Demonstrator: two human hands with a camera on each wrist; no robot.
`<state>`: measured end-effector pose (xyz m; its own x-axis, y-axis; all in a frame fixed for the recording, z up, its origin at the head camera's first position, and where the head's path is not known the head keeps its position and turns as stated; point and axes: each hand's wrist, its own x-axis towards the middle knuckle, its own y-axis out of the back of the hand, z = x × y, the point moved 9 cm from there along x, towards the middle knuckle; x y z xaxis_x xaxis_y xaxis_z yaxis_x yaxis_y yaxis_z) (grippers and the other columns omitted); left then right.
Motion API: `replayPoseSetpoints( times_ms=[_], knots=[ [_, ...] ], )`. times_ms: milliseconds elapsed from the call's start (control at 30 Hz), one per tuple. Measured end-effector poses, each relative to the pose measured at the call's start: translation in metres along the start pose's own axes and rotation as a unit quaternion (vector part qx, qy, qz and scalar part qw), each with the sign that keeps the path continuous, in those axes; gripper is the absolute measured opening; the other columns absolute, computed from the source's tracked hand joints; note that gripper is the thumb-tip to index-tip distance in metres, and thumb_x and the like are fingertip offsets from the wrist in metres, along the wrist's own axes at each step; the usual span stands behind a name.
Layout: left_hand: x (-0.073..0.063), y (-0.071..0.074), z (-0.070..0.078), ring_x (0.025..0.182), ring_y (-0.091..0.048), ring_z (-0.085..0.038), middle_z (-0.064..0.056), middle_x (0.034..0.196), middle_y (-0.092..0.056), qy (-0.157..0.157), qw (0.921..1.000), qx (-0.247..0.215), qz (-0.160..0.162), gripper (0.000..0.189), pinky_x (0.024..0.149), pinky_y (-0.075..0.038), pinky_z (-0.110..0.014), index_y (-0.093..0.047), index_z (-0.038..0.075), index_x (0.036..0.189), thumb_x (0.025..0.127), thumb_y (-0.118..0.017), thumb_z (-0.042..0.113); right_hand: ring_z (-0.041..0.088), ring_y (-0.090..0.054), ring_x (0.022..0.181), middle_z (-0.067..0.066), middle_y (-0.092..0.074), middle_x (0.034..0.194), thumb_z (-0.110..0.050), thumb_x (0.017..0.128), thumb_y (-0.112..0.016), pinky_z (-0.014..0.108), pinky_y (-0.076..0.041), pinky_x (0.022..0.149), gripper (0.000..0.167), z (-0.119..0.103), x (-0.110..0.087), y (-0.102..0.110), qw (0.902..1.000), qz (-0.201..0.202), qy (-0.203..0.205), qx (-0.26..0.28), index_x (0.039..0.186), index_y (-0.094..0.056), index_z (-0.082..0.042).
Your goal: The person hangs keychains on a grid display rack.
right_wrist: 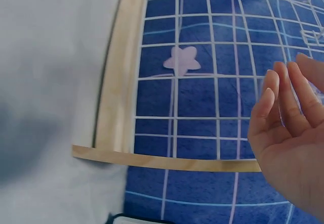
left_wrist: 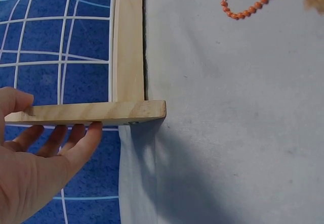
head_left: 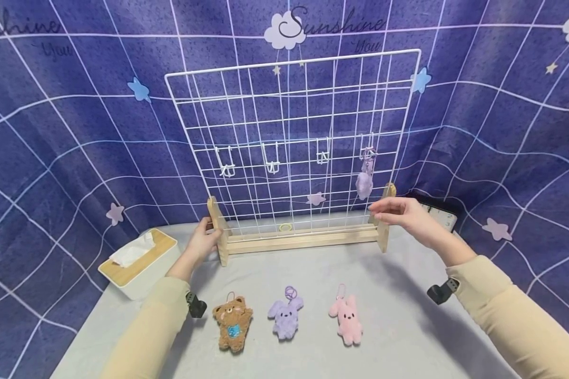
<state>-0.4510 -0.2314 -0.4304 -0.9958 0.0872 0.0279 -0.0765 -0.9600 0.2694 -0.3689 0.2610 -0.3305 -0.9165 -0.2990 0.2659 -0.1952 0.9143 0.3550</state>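
A white wire grid rack (head_left: 294, 126) stands upright in a wooden base (head_left: 303, 240). My left hand (head_left: 202, 245) grips the base's left side piece (left_wrist: 91, 113), thumb on one face and fingers on the other. Beside the right side piece (right_wrist: 167, 162), my right hand (head_left: 410, 220) is held with loosely bent fingers and nothing in them. A fluffy purple plush charm (head_left: 364, 184) hangs from the rightmost hook. In front of the rack lie a brown bear plush keychain (head_left: 232, 323), a purple plush keychain (head_left: 286, 318) and a pink bunny plush keychain (head_left: 348, 320).
White wire hooks (head_left: 272, 166) hang on the grid to the left of the charm. A tissue box (head_left: 142, 263) sits at the left. Behind my right hand is a dark-edged clock-like object (head_left: 441, 213), partly hidden. A patterned blue curtain (head_left: 99, 105) surrounds the grey-white tabletop (head_left: 408, 326).
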Motion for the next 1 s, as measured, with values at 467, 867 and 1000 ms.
replayPoseSetpoints(
  times_ms=[467, 867, 1000],
  knots=[
    [-0.001, -0.001, 0.0, 0.137, -0.036, -0.055, -0.037, 0.151, -0.027, -0.004, 1.0, 0.001, 0.003, 0.054, 0.107, -0.042, -0.063, -0.021, -0.007, 0.151, 0.105, -0.045, 0.005, 0.016, -0.067, 0.096, 0.014, -0.071, 0.112, -0.007, 0.096, -0.069, 0.026, -0.058, 0.08, 0.038, 0.043, -0.014, -0.043, 0.9957, -0.085, -0.036, -0.011, 0.129, -0.063, 0.01],
    [0.0, 0.0, -0.001, 0.136, -0.036, -0.054, -0.036, 0.152, -0.026, -0.003, 1.0, -0.006, 0.002, 0.054, 0.108, -0.041, -0.063, -0.021, -0.007, 0.151, 0.104, -0.045, 0.005, 0.039, -0.066, 0.099, 0.031, -0.066, 0.117, -0.002, 0.094, -0.069, 0.029, -0.058, 0.082, 0.029, 0.081, -0.028, -0.101, 0.9828, -0.175, -0.057, -0.016, 0.12, -0.067, 0.009],
    [0.0, 0.0, 0.002, 0.136, -0.037, -0.054, -0.036, 0.152, -0.026, -0.005, 1.0, 0.0, 0.001, 0.054, 0.107, -0.042, -0.062, -0.021, -0.007, 0.151, 0.104, -0.045, 0.005, 0.026, -0.066, 0.089, 0.021, -0.071, 0.104, -0.004, 0.092, -0.071, 0.025, -0.056, 0.075, 0.026, 0.089, -0.031, -0.117, 0.9788, -0.194, -0.056, -0.035, 0.115, -0.069, 0.008]
  ],
)
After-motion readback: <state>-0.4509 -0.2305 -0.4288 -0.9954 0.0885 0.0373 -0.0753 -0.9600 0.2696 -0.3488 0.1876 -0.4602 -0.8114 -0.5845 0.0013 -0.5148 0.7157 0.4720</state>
